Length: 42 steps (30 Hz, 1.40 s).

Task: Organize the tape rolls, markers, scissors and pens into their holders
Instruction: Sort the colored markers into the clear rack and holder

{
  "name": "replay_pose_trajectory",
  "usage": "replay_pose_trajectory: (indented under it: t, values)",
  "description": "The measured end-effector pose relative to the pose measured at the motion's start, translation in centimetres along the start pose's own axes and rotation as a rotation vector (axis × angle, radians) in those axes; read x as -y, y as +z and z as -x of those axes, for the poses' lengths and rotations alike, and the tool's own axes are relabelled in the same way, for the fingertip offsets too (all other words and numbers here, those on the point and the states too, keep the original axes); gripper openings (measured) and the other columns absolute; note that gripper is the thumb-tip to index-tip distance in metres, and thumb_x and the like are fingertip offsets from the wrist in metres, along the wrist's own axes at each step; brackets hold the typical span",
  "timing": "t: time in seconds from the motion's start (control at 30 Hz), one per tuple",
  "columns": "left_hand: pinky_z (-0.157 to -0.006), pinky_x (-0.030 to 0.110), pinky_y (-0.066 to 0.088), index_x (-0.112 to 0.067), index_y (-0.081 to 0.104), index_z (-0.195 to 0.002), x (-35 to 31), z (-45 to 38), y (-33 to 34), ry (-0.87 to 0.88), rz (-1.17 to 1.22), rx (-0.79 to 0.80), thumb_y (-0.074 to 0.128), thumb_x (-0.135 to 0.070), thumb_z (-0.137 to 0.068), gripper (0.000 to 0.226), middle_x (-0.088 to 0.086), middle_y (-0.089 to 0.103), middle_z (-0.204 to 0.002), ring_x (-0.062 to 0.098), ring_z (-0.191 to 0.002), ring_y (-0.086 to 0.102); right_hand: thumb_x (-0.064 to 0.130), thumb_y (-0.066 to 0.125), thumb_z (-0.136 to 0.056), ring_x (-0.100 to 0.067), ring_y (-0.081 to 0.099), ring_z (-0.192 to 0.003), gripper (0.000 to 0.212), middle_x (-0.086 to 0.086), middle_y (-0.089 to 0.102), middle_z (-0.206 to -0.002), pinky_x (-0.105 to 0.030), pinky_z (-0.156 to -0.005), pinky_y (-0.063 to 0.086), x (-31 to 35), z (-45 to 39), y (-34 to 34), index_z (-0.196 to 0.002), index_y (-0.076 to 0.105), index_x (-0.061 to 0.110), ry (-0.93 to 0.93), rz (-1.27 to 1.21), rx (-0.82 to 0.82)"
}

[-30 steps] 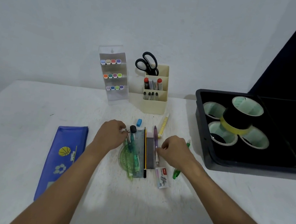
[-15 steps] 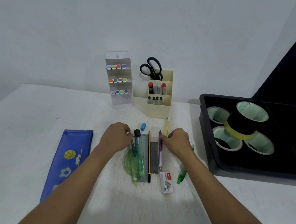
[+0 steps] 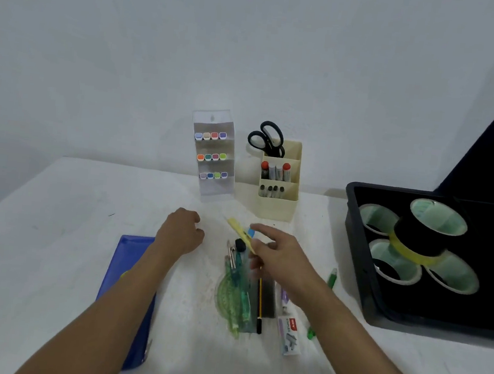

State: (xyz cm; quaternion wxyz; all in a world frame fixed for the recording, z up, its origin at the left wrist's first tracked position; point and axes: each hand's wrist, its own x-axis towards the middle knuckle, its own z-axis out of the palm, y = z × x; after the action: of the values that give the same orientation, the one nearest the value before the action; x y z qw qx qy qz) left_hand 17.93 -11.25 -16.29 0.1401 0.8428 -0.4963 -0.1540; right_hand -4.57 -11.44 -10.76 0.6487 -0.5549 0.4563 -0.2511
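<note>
My right hand (image 3: 278, 257) holds a yellow pen (image 3: 239, 233) lifted off the table, its tip pointing up and left. My left hand (image 3: 182, 233) hovers with loosely curled fingers, holding nothing, left of the stationery pile. A green protractor (image 3: 229, 298), a teal pen (image 3: 241, 282), a pencil (image 3: 259, 305) and a grey ruler (image 3: 268, 297) lie together in that pile. A green pen (image 3: 332, 278) lies further right. The cream holder (image 3: 277, 200) has black scissors (image 3: 267, 139) and markers in it. The clear rack (image 3: 214, 153) holds coloured markers. Tape rolls (image 3: 425, 234) sit in the black tray (image 3: 360, 252).
A blue pencil case (image 3: 129, 269) lies at the left under my left forearm. A staples box (image 3: 289, 334) and a purple pen (image 3: 285, 297) lie by my right wrist. A small blue eraser (image 3: 251, 233) shows behind the yellow pen. The wall stands right behind the holders.
My right hand has picked the yellow pen up from beside the cream holder and swung it leftward over the pile. My left hand has let go of the pile and moved back and left.
</note>
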Motion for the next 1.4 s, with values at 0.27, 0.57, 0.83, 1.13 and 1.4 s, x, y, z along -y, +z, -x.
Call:
replay_pose_trajectory:
  t: [0.27, 0.57, 0.83, 1.13, 1.4]
  values:
    - [-0.068, 0.026, 0.043, -0.022, 0.043, -0.072, 0.1, -0.9, 0.0, -0.020, -0.078, -0.028, 0.054, -0.019, -0.084, 0.016, -0.001, 0.051, -0.086, 0.015, -0.076, 0.047, 0.013, 0.047, -0.099, -0.016, 0.064, -0.065, 0.030, -0.004, 0.063, -0.087, -0.027, -0.061, 0.060, 1.6, -4.9, 4.1, -0.125, 0.061, 0.011, -0.287, 0.067, -0.185]
    - [-0.066, 0.030, 0.042, -0.009, 0.064, -0.101, 0.3, -0.4, 1.8, 0.091, -0.213, -0.154, 0.048, -0.031, -0.089, 0.030, 0.005, 0.054, -0.096, 0.027, -0.097, 0.055, 0.016, 0.045, -0.100, -0.014, 0.057, -0.054, 0.030, -0.008, 0.056, -0.078, -0.023, -0.054, 0.058, 3.2, -9.0, 4.1, -0.124, 0.060, 0.006, -0.288, 0.105, -0.158]
    - [-0.050, 0.028, 0.033, -0.006, 0.067, -0.074, 1.1, 0.7, 4.1, 0.199, -0.212, -0.387, 0.033, -0.033, -0.075, 0.043, 0.008, 0.056, -0.065, 0.030, -0.063, 0.051, 0.008, 0.061, -0.090, -0.022, 0.065, -0.077, 0.040, -0.010, 0.064, -0.101, -0.022, -0.058, 0.058, 4.4, -11.8, 4.0, -0.130, 0.056, 0.006, -0.311, 0.293, -0.138]
    - [-0.054, 0.030, 0.030, -0.011, 0.061, -0.073, 0.8, 1.1, 4.7, 0.167, -0.231, -0.427, 0.032, -0.033, -0.078, 0.037, 0.005, 0.056, -0.069, 0.026, -0.069, 0.051, 0.004, 0.047, -0.096, -0.022, 0.058, -0.081, 0.018, -0.015, 0.062, -0.100, -0.025, -0.061, 0.043, 5.2, -14.2, 4.7, -0.114, 0.048, 0.006, -0.489, 0.806, -0.295]
    - [-0.059, 0.032, 0.038, -0.012, 0.065, -0.086, 0.7, 1.0, 5.0, 0.142, -0.234, -0.426, 0.033, -0.033, -0.080, 0.039, 0.004, 0.058, -0.076, 0.024, -0.073, 0.052, -0.001, 0.052, -0.091, -0.026, 0.061, -0.092, 0.032, -0.014, 0.054, -0.107, -0.031, -0.080, 0.053, 4.5, -14.9, 4.2, -0.122, 0.054, 0.008, -0.563, 1.063, -0.248]
